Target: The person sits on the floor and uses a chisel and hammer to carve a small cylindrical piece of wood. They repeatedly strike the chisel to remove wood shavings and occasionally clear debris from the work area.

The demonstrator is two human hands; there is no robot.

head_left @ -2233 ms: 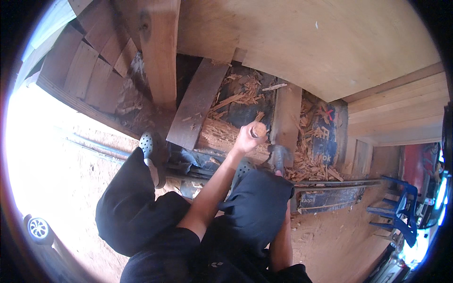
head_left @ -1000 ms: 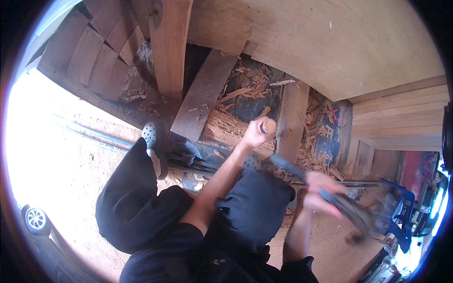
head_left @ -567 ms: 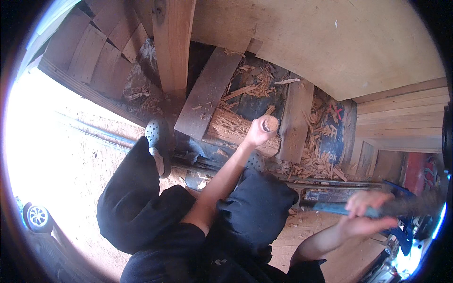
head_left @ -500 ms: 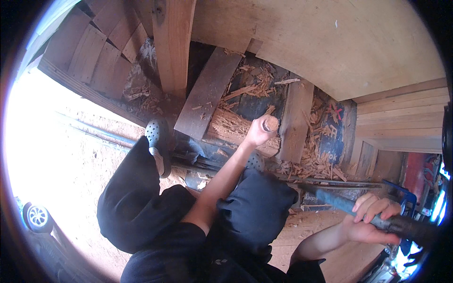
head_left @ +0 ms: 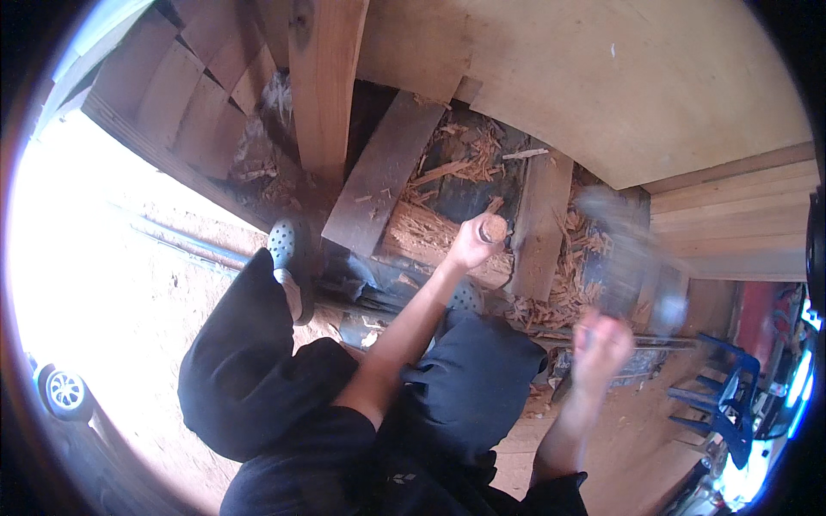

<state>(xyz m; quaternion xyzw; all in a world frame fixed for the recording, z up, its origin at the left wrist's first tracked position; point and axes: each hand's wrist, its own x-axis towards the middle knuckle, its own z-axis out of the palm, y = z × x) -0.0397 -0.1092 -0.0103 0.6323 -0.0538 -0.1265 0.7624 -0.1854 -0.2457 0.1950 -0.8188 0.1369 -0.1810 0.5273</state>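
My left hand (head_left: 475, 243) is closed around an upright chisel (head_left: 494, 228), whose round, worn wooden end shows above the fist; its blade is hidden below. Underneath lies a roughly cut wooden beam (head_left: 426, 230) with a splintered surface. To the right, my right hand (head_left: 602, 344) grips a hammer (head_left: 615, 249), smeared by motion, with its large grey head up and beyond the fist. The exact shape of that head cannot be made out.
Dark boards (head_left: 387, 172) and a lighter plank (head_left: 544, 224) lie around the beam among wood chips (head_left: 469, 163). A wooden post (head_left: 323, 95) stands at the far left, a broad panel (head_left: 637, 77) at the back. Blue plastic chair (head_left: 731, 387) at right; my clog (head_left: 288, 245) at left.
My right hand has swung the hammer from the lower right, inward and away from me. My left hand stays in place around the chisel.
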